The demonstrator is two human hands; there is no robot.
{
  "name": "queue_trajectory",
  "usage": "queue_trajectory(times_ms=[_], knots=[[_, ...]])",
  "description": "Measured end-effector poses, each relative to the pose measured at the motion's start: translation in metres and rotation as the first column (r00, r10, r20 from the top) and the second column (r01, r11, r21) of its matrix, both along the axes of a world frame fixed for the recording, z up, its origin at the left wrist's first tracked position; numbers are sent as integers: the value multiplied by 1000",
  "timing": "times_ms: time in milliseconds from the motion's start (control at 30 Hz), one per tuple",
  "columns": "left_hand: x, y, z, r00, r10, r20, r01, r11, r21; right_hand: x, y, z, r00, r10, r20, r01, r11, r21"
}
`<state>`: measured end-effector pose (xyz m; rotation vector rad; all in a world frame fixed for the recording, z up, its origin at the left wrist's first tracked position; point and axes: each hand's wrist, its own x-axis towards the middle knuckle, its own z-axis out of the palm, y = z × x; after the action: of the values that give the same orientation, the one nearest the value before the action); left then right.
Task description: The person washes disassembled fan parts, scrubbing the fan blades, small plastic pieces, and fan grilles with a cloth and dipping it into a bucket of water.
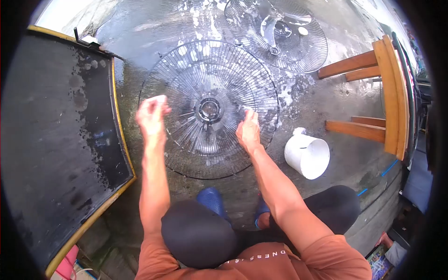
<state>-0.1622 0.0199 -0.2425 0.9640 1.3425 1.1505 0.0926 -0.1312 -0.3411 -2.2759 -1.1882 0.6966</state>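
A round black wire fan grille [205, 163] lies flat on the wet floor in front of me, with a ring at its centre. My left hand [153, 114] is over the grille's left rim, its fingers bent and apart, with nothing visible in them. On the right half of the grille, my right hand [248, 129] is closed close to the wires. Whatever it may hold is hidden under the fingers.
Behind lies another fan grille [312, 51] with fan blades [268, 30] in it. A white bucket [294, 156] lies tipped to the right, near a wooden stool [389, 98]. A dark, yellow-edged board [51, 135] stands at left. Suds streak the wet floor.
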Motion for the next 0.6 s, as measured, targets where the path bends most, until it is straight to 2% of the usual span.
queue_trajectory(times_ms=[67,100,133,200,267,300,333,400,467,533,567,600], knots=[[-48,4,31,943,150,-297,-107,982,157,0,0,2,1000,1,-8,-1,1000,4],[-74,4,32,895,238,-377,-161,961,224,1,0,1,1000,6,-2,-6,1000,9],[-107,3,26,878,237,-415,-137,957,256,1,0,1,1000,11,4,-11,1000,15],[-155,-4,0,633,337,-697,-80,924,374,1,0,1,1000,14,12,-15,999,31],[-186,-21,-24,441,79,-894,-7,996,84,1,0,1,1000,13,22,-13,1000,25],[-199,-29,-36,371,-128,-920,28,992,-126,1,0,-2,1000,11,20,-12,999,40],[-155,-43,12,220,-349,-911,94,937,-337,2,1,-2,1000,10,17,-11,999,38],[-150,-55,3,234,-419,-877,115,908,-403,2,-1,-2,1000,11,14,-11,1000,24],[-139,-70,-7,254,-179,-951,151,978,-143,2,-3,1,1000,12,19,-13,999,45],[-119,-77,-6,311,131,-941,141,973,183,1,-2,0,1000,20,11,-20,998,65],[-104,-81,2,288,214,-934,156,951,266,3,-2,-2,1000,20,1,-20,997,72],[-82,-85,18,256,225,-940,210,936,281,5,-4,-3,1000,21,-9,-21,997,76]])
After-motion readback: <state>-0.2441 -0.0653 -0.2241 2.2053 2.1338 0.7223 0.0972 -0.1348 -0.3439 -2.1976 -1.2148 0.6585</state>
